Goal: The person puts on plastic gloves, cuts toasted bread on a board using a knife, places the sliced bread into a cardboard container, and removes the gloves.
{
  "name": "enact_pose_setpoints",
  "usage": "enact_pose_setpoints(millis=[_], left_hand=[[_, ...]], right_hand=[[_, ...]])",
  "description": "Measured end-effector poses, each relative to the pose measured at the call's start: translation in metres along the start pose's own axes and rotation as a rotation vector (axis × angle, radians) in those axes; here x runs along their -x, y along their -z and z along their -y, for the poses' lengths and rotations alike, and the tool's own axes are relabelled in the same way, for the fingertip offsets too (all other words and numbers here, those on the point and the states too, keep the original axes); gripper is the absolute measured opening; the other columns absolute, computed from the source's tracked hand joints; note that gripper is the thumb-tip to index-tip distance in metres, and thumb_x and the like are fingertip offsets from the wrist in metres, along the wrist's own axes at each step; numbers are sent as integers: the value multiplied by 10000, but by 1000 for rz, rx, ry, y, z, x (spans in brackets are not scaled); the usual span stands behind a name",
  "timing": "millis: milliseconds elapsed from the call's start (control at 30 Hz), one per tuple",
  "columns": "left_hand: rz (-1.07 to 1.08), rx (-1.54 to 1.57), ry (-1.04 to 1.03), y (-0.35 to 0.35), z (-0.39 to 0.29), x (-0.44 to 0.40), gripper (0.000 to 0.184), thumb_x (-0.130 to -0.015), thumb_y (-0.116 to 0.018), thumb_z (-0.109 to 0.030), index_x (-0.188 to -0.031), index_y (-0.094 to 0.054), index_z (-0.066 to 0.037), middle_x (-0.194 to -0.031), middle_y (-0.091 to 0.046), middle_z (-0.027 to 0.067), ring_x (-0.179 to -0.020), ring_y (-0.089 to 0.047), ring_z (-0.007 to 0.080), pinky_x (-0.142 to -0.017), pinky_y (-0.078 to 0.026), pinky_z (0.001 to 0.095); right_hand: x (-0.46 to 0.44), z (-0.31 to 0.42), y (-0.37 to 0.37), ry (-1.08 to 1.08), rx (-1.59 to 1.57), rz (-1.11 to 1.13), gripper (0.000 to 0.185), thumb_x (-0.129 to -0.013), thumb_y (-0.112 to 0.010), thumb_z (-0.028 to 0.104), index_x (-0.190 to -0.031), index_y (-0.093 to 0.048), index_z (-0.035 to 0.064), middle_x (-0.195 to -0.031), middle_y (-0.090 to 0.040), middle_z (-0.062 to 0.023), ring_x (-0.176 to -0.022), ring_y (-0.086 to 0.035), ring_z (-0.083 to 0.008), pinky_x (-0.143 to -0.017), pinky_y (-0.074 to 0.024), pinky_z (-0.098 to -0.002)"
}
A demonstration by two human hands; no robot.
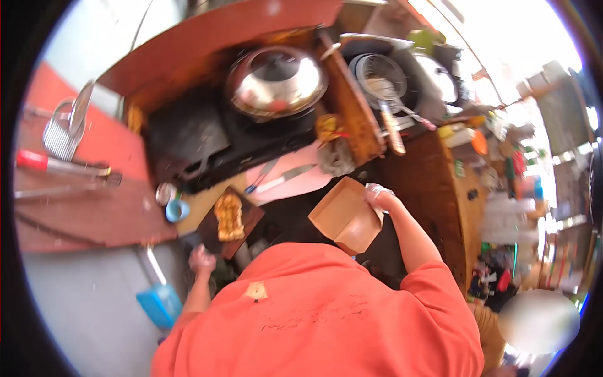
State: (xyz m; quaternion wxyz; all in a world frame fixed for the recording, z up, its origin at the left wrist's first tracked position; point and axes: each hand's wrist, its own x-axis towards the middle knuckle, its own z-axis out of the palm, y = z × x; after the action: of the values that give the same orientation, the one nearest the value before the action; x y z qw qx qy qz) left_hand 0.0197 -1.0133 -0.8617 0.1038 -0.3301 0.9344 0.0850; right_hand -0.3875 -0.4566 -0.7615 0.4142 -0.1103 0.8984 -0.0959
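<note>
My right hand (379, 196), in a clear plastic glove, grips the right edge of an open brown paper box (349, 215), tilted with its inside showing. Lower left, my left hand (201, 259), also gloved, hangs beside a dark board (249, 220); its fingers are too blurred to read. On that board lies a browned, sliced piece of food (229, 217). Beyond it, a knife (289, 177) rests on a pink sheet (308, 157).
A pan with a shiny lid (276, 81) sits on the black stove. Strainers (380, 75) fill a pot at upper right. A blue cup (177, 210) stands left of the board, a blue dustpan (159, 306) below. Another person (490, 327) is at lower right.
</note>
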Motion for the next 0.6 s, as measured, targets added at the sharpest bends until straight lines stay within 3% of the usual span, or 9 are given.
enact_pose_setpoints(millis=[67,167,267,367,600], left_hand=[[-44,3,-7,14,-12,10,252,-682,-662,-187,-890,-666,-44,-928,-699,204,-922,-670,411,-834,-548,488],[-54,-19,47,20,-20,18,237,-683,-656,-169,-876,-676,-33,-915,-695,215,-915,-671,409,-841,-545,482],[-47,-7,21,32,-26,29,246,-683,-657,-163,-880,-685,-18,-902,-690,227,-898,-669,411,-824,-545,484],[-71,-13,-2,36,-27,36,254,-685,-655,-162,-885,-686,-8,-890,-686,234,-878,-665,417,-801,-543,485],[-207,50,-117,43,-30,36,252,-647,-642,-116,-870,-669,-1,-832,-646,222,-809,-633,428,-743,-533,501]], right_hand=[[-35,12,-23,106,52,89,300,-911,-589,251,-1006,-742,11,-932,-734,-192,-785,-682,-315,-689,-532,-451],[-89,16,-66,35,131,14,296,-947,-561,256,-1019,-749,39,-946,-737,-175,-820,-692,-318,-710,-547,-437],[-167,-6,-135,517,881,-29,152,-831,-637,71,-865,-778,116,-988,-757,-104,-903,-734,-259,-752,-580,-365],[-213,-1,-158,739,1014,-46,159,-804,-663,54,-876,-786,125,-1030,-757,-88,-905,-733,-251,-762,-575,-357],[-254,19,-171,608,824,-221,171,-759,-687,38,-887,-785,96,-1008,-752,-135,-897,-731,-287,-767,-579,-386]])
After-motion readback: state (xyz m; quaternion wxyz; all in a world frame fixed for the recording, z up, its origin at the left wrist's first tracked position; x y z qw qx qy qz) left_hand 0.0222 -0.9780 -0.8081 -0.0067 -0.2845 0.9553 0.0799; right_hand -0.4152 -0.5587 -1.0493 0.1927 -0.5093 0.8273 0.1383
